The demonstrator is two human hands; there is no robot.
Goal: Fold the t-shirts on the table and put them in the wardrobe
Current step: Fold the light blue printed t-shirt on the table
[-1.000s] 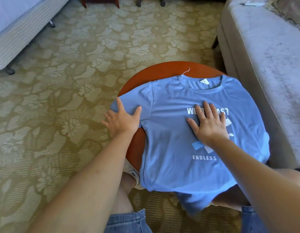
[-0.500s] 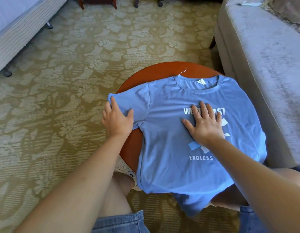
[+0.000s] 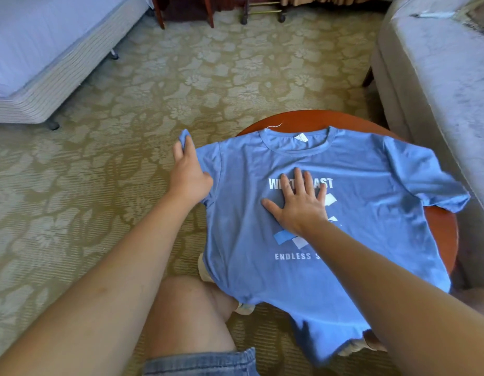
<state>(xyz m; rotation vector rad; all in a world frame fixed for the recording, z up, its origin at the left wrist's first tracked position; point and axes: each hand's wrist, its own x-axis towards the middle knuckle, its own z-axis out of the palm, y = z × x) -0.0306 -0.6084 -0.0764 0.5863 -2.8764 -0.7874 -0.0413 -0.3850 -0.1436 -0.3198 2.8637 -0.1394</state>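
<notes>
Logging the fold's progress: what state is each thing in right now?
t-shirt: unfolded, print up, hem hanging over the near edge.
left hand: holds the sleeve out sideways.
right hand: flat, fingers spread, pressing the chest print.
table: mostly covered by the t-shirt.

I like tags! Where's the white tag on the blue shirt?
Head view, right of centre: the white tag sits inside the collar at the far edge of the blue t-shirt, beyond the right hand pressing its chest, near the table rim.

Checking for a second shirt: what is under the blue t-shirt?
Only a round reddish table shows under the blue t-shirt, at its far and right edges. Anything beneath the cloth's middle is hidden.
</notes>
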